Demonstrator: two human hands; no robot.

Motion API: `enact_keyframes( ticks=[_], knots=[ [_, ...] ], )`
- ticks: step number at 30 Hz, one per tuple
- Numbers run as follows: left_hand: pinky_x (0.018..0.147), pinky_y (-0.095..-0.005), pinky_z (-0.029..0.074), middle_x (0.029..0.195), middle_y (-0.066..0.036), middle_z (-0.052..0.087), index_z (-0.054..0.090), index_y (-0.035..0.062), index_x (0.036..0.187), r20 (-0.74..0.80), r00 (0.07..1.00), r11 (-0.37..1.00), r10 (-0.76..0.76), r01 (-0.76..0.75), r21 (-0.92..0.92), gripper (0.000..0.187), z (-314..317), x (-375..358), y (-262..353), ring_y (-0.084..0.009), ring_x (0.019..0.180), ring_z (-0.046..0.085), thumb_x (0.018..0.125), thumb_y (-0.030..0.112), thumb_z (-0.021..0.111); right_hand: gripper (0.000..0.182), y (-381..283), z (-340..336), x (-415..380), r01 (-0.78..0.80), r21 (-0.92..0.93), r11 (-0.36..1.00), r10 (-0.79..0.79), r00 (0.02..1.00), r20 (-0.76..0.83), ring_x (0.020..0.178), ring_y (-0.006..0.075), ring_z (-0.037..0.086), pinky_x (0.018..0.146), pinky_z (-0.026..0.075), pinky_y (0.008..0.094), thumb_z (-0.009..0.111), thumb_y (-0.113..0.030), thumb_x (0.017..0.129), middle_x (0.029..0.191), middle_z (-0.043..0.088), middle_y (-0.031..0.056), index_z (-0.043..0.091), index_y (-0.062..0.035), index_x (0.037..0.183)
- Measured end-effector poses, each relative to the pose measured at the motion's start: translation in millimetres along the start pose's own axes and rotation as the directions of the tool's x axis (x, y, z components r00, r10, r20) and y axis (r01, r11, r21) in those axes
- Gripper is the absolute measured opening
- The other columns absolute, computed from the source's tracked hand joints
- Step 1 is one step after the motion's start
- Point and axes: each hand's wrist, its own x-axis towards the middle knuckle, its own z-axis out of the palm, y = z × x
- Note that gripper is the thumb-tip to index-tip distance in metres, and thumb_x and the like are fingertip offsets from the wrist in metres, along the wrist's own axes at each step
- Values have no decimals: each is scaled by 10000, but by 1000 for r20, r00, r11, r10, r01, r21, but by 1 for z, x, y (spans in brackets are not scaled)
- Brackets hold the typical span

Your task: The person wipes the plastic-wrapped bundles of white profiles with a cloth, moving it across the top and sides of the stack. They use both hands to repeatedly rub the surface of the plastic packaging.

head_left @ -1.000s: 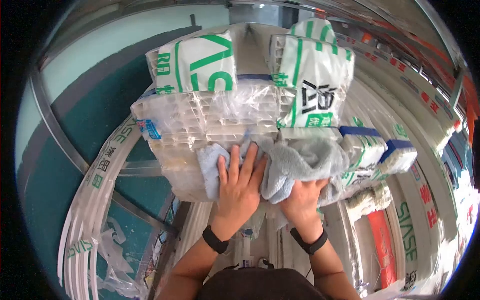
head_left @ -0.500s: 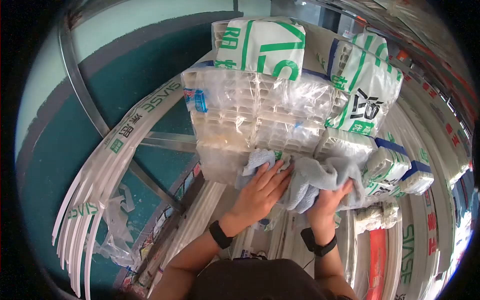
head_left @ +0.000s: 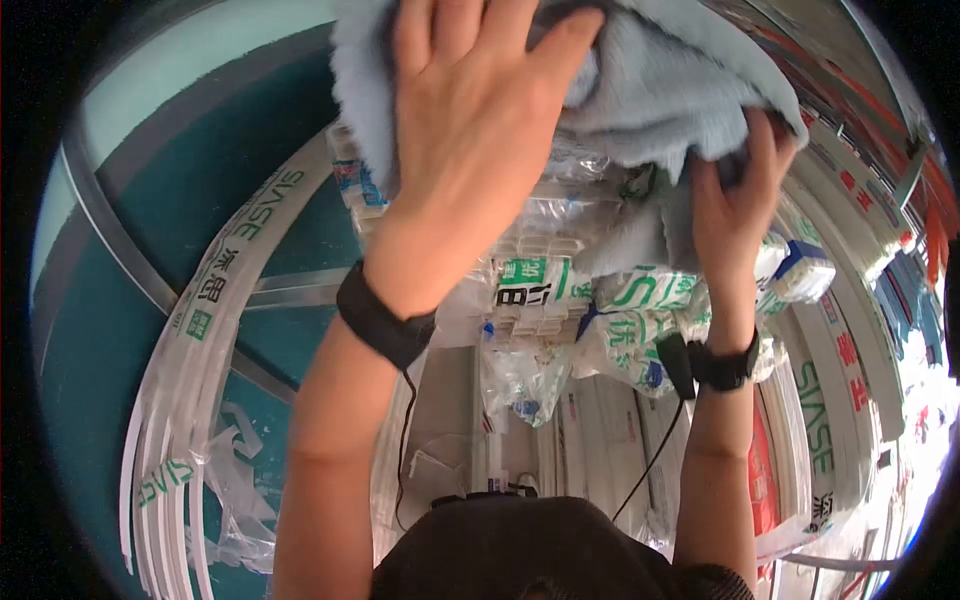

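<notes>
A fluffy grey-blue towel (head_left: 660,80) is lifted at the top of the view, spread out and partly bunched. My left hand (head_left: 480,110) grips its left part, with the fingertips cut off by the top edge. Closed on its lower right part is my right hand (head_left: 740,205), thumb to the left and fingers to the right. Below and behind the towel are stacked white plastic profiles (head_left: 540,245) in clear wrap, their hollow ends facing me. The towel and my left arm hide much of that stack.
Long white strips in printed film (head_left: 225,270) bend down along the left, by a metal frame bar (head_left: 125,235). Crumpled plastic film (head_left: 240,480) hangs there. More wrapped profiles (head_left: 815,400) line the right. A black cable (head_left: 655,460) hangs from my right wrist.
Both hands have moved up and apart, raising the towel from the lower front of the stack to the top of the view. The towel is more spread out.
</notes>
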Motion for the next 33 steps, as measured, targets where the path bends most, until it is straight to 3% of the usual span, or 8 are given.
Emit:
enact_keyframes(
  ticks=[2,4,5,12,13,18,28,33],
  knots=[
    [1111,-523,214,1389,-155,418,459,71,1383,160,987,999,28,-30,13,650,9,-3,4,-368,1319,339,763,123,647,604,6,11,7,129,-351,928,-102,990,92,1266,420,349,1099,219,487,664,-32,730,1257,441,233,495,-25,1310],
    [1159,-539,154,1467,-139,366,419,98,1437,378,926,999,21,-32,21,727,9,-9,16,-387,1421,224,762,182,676,642,14,22,-2,14,-393,919,35,993,116,1289,493,280,1088,173,553,665,-124,730,1326,370,294,471,-53,1338],
    [1121,-490,244,1227,-70,561,610,120,1238,75,997,995,-14,21,-97,417,26,-22,22,-298,1316,394,826,109,544,659,14,23,-3,58,-418,907,-2,991,135,1274,511,284,1071,188,572,663,-136,714,1319,359,307,466,-55,1338],
    [1177,-505,173,1316,-91,525,583,132,1285,228,974,964,5,57,-261,459,22,-54,40,-321,1407,303,829,97,544,663,-5,31,-19,104,-482,870,-4,979,203,1265,516,291,1047,221,597,661,-244,709,1320,362,288,484,-97,1331],
    [1186,-468,181,1295,-120,540,606,46,1195,166,986,952,-9,59,-301,374,24,-59,42,-302,1408,312,839,130,532,661,-8,30,-23,114,-485,867,-6,976,218,1260,513,296,1043,228,597,665,-260,713,1317,365,285,487,-104,1330],
    [1185,-455,179,1295,-132,546,612,10,1162,248,968,928,-28,117,-353,362,13,-80,52,-300,1396,336,843,159,528,669,-18,27,-48,156,-476,866,13,943,334,1186,479,348,1009,277,579,693,-324,709,1304,384,265,507,-78,1303],
    [1181,-427,182,1377,-127,505,598,22,1187,382,922,911,-71,216,-352,376,-5,-122,69,-258,1405,336,840,158,543,485,-51,18,-75,135,-388,912,34,916,399,1093,361,451,930,314,468,703,-178,634,1205,514,123,594,-45,1088],
    [992,-361,387,1205,-48,602,658,64,1071,412,909,915,-60,215,-342,287,-14,-153,74,-198,1198,496,814,168,584,524,-58,17,-120,52,-414,909,166,865,473,1125,393,405,962,292,522,729,-125,592,1184,491,180,598,-45,1094]
  ],
)
